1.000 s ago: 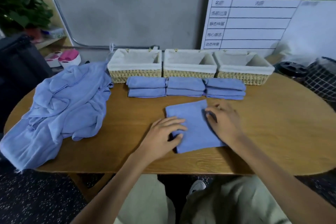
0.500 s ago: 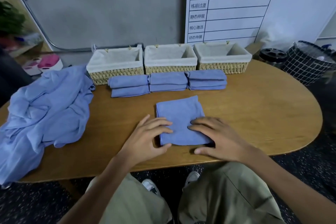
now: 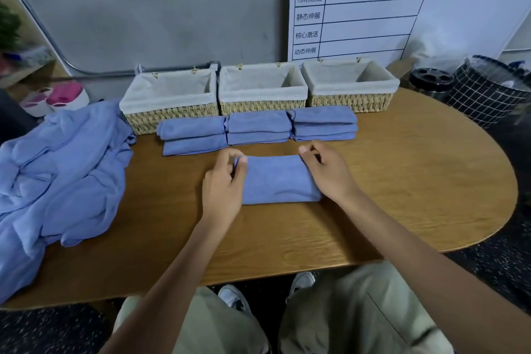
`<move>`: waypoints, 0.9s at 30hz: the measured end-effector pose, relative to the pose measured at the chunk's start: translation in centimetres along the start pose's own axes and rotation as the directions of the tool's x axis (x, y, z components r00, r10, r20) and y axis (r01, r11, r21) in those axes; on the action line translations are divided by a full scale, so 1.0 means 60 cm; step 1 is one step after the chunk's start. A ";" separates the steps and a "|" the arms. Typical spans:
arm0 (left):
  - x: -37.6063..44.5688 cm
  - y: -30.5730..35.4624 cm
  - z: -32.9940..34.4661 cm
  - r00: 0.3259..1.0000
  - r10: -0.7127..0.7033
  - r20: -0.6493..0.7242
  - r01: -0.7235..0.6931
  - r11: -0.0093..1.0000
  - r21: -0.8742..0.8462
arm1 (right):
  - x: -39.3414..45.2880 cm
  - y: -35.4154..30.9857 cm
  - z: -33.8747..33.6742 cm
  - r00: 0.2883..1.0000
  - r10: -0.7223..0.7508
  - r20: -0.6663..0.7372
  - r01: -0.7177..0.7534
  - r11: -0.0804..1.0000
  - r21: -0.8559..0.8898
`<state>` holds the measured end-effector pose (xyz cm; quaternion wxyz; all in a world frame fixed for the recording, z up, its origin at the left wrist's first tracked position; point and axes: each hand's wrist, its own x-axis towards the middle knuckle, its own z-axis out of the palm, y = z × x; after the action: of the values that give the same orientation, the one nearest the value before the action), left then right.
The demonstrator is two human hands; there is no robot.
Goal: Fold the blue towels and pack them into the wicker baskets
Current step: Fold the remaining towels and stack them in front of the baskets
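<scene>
The folded blue towel lies on the table before the wicker baskets; left hand and right hand pinch its far corners. Soft, light and floppy, it probably carries best pinched through all layers at both ends

Board header cut by top edge; towel pile cut at left edge; plant blurred; right-hand fingertips hidden behind towel.
</scene>
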<state>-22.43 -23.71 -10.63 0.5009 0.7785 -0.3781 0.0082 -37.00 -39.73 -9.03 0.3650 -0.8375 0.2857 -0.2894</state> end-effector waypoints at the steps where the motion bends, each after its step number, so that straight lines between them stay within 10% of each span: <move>1: 0.010 -0.003 0.005 1.000 -0.004 0.008 0.003 0.997 0.077 | 0.012 0.007 0.008 1.000 0.027 -0.002 -0.027 0.998 -0.049; 14: 0.049 0.012 0.019 0.989 -0.002 0.150 -0.109 0.675 0.729 | 0.017 0.026 0.010 0.998 0.049 -0.029 -0.056 0.867 -0.496; 19: 0.026 0.064 0.012 0.933 0.283 0.222 -0.359 0.711 0.605 | 0.011 0.019 0.004 0.992 0.115 -0.049 -0.124 0.894 -0.430; 27: -0.013 0.054 0.013 0.875 0.150 0.460 -0.374 0.812 0.448 | -0.033 0.026 -0.036 0.982 0.182 -0.059 -0.188 0.858 -0.479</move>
<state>-25.21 -24.57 -8.84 0.1742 0.8083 -0.5621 0.0209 -40.26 -40.22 -9.58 0.1693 -0.8688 0.4299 -0.1779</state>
